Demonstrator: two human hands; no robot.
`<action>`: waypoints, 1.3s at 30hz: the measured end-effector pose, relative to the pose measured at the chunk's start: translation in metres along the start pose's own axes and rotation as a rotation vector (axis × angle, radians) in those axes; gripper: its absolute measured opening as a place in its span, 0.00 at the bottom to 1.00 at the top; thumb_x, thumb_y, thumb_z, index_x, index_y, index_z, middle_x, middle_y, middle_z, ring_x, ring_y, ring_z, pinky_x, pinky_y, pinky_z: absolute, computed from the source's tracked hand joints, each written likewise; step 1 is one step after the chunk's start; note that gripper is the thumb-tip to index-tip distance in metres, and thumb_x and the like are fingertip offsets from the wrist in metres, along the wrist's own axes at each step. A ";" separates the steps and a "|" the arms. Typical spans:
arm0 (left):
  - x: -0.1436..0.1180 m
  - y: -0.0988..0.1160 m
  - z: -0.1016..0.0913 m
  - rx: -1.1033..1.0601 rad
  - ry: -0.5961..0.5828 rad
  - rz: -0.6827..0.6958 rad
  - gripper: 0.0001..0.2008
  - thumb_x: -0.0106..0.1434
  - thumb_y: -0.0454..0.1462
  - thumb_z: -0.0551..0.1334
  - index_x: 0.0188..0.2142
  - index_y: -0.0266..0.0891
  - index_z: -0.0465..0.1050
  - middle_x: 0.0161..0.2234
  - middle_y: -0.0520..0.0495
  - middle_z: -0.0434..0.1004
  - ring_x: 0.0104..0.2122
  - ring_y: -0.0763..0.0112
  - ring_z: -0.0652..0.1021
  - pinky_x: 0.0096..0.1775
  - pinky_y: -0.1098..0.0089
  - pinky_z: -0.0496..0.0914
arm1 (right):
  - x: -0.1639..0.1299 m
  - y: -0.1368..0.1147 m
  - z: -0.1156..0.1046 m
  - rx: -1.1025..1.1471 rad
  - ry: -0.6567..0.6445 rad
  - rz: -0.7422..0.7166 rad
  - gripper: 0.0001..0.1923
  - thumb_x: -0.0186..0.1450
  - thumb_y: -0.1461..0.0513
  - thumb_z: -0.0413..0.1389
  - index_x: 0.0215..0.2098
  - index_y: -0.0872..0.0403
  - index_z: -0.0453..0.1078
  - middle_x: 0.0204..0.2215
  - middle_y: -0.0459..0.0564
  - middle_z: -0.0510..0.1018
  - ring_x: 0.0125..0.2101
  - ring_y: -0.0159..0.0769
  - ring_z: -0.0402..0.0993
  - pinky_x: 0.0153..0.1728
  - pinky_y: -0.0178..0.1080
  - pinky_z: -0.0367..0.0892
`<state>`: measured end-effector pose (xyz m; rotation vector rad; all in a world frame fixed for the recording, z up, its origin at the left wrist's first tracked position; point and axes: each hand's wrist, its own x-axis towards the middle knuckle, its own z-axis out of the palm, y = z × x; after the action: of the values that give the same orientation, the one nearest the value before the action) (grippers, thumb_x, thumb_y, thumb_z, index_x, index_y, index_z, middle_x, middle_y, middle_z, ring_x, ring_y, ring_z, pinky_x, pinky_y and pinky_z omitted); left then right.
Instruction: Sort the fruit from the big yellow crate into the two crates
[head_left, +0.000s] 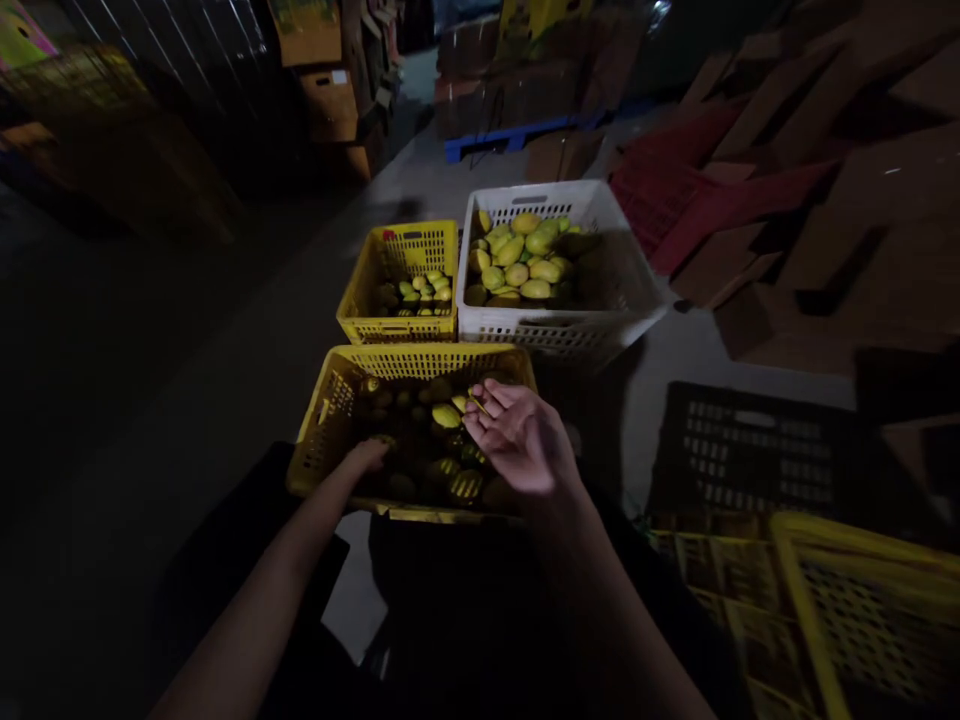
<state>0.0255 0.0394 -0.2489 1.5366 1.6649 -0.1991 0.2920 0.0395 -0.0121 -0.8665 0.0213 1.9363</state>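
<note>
A yellow plastic crate [330, 482] stands right in front of me, with mangoes in its shadowed inside. My left hand [367, 457] reaches over its left side, down to a dim greenish mango [386, 441]. Its fingertips are lost in the dark, so whether they grip the fruit is unclear. Above the right half of the crate, my right hand [517, 435] is open, palm up, its fingers loosely bent and nothing seen in it. Just left of those fingers a yellow mango [447, 415] catches the light.
Behind the near crate are a smaller yellow crate [352, 295] holding mangoes and a white crate [637, 285] with a larger pile. A dark crate [750, 450] and another yellow crate [795, 560] are at right. Cardboard boxes [847, 250] and a red crate [652, 190] lie beyond.
</note>
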 end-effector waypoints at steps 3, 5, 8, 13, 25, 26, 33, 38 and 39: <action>0.031 -0.007 0.005 0.176 0.053 -0.101 0.19 0.65 0.41 0.59 0.54 0.38 0.66 0.56 0.41 0.65 0.53 0.57 0.70 0.52 0.50 0.66 | 0.003 -0.004 -0.003 0.036 -0.001 -0.023 0.02 0.52 0.66 0.55 0.25 0.55 0.69 0.22 0.46 0.74 0.22 0.30 0.70 0.26 0.32 0.68; 0.048 -0.011 0.008 0.241 0.061 -0.141 0.20 0.64 0.41 0.60 0.55 0.38 0.65 0.57 0.40 0.64 0.54 0.57 0.69 0.53 0.49 0.66 | 0.004 -0.008 -0.005 0.033 -0.004 -0.036 0.01 0.51 0.65 0.56 0.24 0.55 0.69 0.22 0.46 0.75 0.23 0.31 0.70 0.26 0.33 0.67; 0.063 -0.016 0.012 0.259 0.080 -0.160 0.20 0.65 0.41 0.59 0.55 0.39 0.65 0.58 0.40 0.63 0.55 0.56 0.67 0.54 0.48 0.63 | 0.003 -0.016 -0.009 0.010 -0.038 -0.037 0.02 0.50 0.66 0.57 0.24 0.55 0.70 0.23 0.46 0.75 0.24 0.31 0.71 0.26 0.33 0.66; 0.061 -0.017 0.013 0.124 0.178 -0.153 0.21 0.57 0.39 0.66 0.50 0.38 0.71 0.54 0.34 0.69 0.56 0.46 0.66 0.56 0.48 0.56 | -0.002 -0.027 -0.012 -0.008 -0.050 -0.095 0.01 0.52 0.67 0.57 0.25 0.56 0.69 0.21 0.45 0.73 0.23 0.30 0.71 0.25 0.32 0.66; -0.066 0.061 -0.114 -0.743 0.467 0.163 0.20 0.60 0.41 0.57 0.51 0.36 0.67 0.46 0.41 0.77 0.45 0.62 0.77 0.48 0.64 0.70 | 0.011 -0.001 0.005 -0.061 0.036 0.006 0.05 0.55 0.70 0.51 0.26 0.55 0.65 0.19 0.46 0.72 0.19 0.29 0.68 0.20 0.30 0.66; -0.085 0.069 -0.116 -0.990 0.392 0.260 0.20 0.59 0.39 0.57 0.50 0.35 0.67 0.45 0.40 0.77 0.45 0.62 0.77 0.49 0.64 0.70 | 0.011 0.002 0.006 -0.072 0.042 0.011 0.06 0.56 0.70 0.50 0.26 0.55 0.65 0.19 0.46 0.72 0.19 0.29 0.68 0.20 0.30 0.66; -0.156 0.099 -0.103 -1.964 0.126 0.321 0.16 0.61 0.41 0.58 0.44 0.34 0.70 0.34 0.43 0.79 0.31 0.67 0.80 0.37 0.68 0.76 | 0.023 0.016 -0.004 -0.190 0.065 0.004 0.08 0.59 0.71 0.48 0.25 0.55 0.65 0.18 0.45 0.72 0.17 0.29 0.69 0.19 0.31 0.67; -0.163 0.104 -0.115 -2.317 0.074 0.471 0.20 0.63 0.48 0.56 0.45 0.34 0.71 0.35 0.45 0.79 0.35 0.72 0.79 0.39 0.74 0.75 | 0.047 0.019 -0.033 -0.333 0.161 -0.086 0.06 0.54 0.70 0.52 0.23 0.54 0.66 0.18 0.45 0.74 0.19 0.29 0.71 0.24 0.32 0.69; -0.165 0.103 -0.120 -2.356 0.102 0.474 0.20 0.63 0.48 0.57 0.45 0.34 0.71 0.35 0.45 0.79 0.35 0.72 0.79 0.40 0.74 0.75 | 0.053 0.021 -0.040 -0.378 0.182 -0.099 0.06 0.53 0.70 0.52 0.23 0.53 0.66 0.18 0.45 0.74 0.20 0.30 0.71 0.25 0.32 0.70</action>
<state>0.0433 0.0146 -0.0227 -0.0845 0.4802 1.5145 0.2835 0.0549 -0.0793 -1.2674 -0.2823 1.7907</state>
